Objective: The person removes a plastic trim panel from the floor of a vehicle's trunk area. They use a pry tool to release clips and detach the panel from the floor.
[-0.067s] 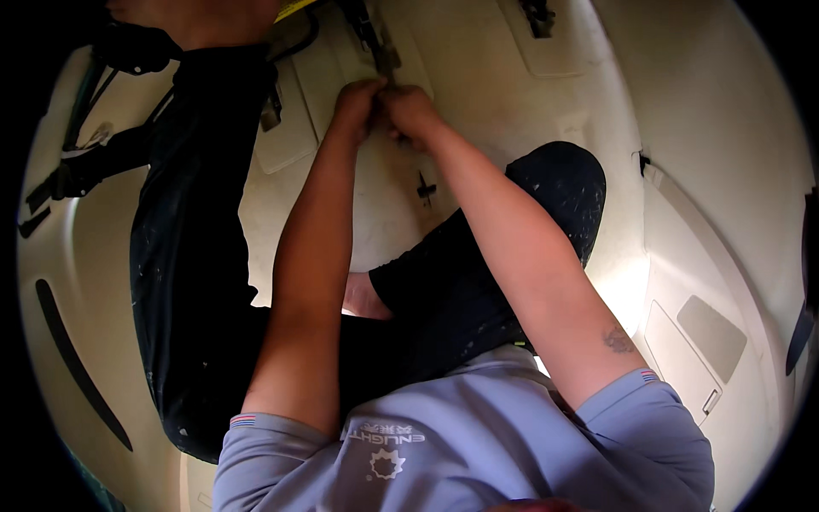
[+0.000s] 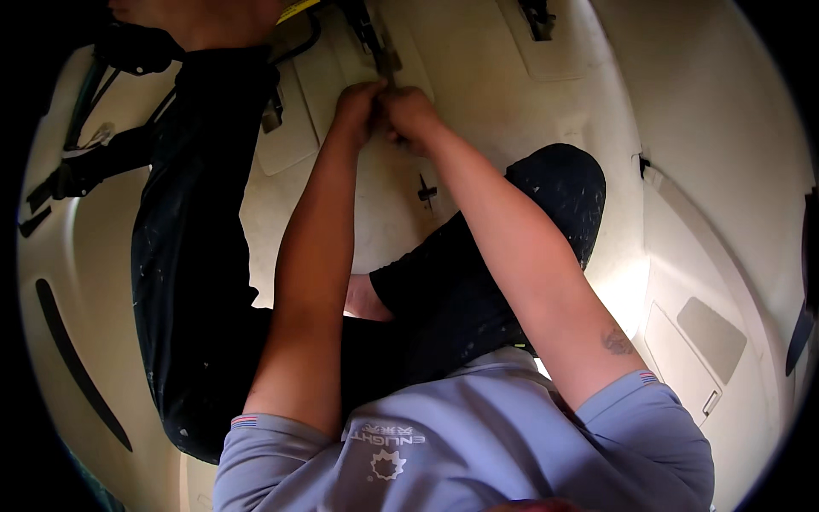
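Note:
My left hand (image 2: 358, 107) and my right hand (image 2: 408, 115) are closed side by side around a dark, narrow metal piece (image 2: 386, 64) near the top of the view, in front of a cream molded panel (image 2: 324, 51). Where their fingers meet is dim and partly hidden, so the exact shape held there is unclear. A small black cross-shaped fitting (image 2: 426, 193) sits on the pale surface below my hands.
My black-trousered left leg (image 2: 188, 213) runs up the left side, bare foot (image 2: 205, 21) at the top; my bent right knee (image 2: 559, 183) is at right. Black brackets (image 2: 537, 21), (image 2: 81, 175) are fixed on the pale interior. A curved trim panel (image 2: 699, 341) lines the right.

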Demonstrator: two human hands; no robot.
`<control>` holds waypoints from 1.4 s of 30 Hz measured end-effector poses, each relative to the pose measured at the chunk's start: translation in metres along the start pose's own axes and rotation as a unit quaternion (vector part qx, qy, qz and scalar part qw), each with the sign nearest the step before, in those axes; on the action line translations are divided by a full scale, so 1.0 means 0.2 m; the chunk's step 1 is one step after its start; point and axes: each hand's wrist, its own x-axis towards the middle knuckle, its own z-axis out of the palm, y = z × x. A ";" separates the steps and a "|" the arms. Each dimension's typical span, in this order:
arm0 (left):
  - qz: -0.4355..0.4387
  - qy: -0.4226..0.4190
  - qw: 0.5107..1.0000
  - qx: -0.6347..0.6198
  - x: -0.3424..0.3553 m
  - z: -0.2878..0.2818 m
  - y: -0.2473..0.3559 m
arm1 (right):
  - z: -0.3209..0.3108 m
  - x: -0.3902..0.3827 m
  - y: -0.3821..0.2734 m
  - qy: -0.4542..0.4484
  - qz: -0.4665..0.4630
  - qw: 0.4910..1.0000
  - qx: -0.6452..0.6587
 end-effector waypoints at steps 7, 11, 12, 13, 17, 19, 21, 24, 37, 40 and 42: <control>-0.041 0.085 0.995 -0.013 -0.07 0.08 0.12 | 0.15 0.11 -0.07 0.012 0.039 0.994 0.097; -0.007 0.030 0.999 -0.027 -0.01 0.05 0.04 | 0.07 0.05 0.03 0.026 -0.066 0.997 0.016; 0.014 0.001 0.999 -0.035 0.00 0.04 0.02 | 0.04 0.00 0.01 0.018 -0.079 0.997 0.001; 0.016 -0.008 0.999 -0.032 0.01 0.03 0.01 | 0.01 -0.03 -0.01 0.010 -0.092 0.996 -0.013; 0.029 -0.032 0.999 -0.013 -0.02 0.04 0.01 | -0.04 -0.02 -0.03 -0.027 0.002 0.999 -0.040; 0.033 0.007 0.999 -0.007 -0.10 0.05 0.02 | -0.07 -0.17 -0.07 -0.039 0.038 0.998 -0.042; 0.029 0.081 0.996 -0.003 -0.20 0.07 0.04 | -0.10 -0.31 0.05 -0.048 0.026 0.998 -0.029; 0.128 0.317 0.883 0.321 -0.11 -0.07 -0.05 | -0.09 -0.52 0.16 0.049 0.117 0.987 0.096; -0.015 0.306 0.913 0.269 0.02 0.02 -0.02 | -0.01 -0.62 0.38 0.115 0.220 0.966 0.069; -0.054 0.327 0.917 0.223 -0.04 0.06 0.04 | 0.00 -0.54 0.38 0.148 0.233 0.960 0.044; -0.019 0.282 0.948 0.149 -0.11 0.05 0.07 | 0.02 -0.44 0.42 0.178 0.212 0.961 0.031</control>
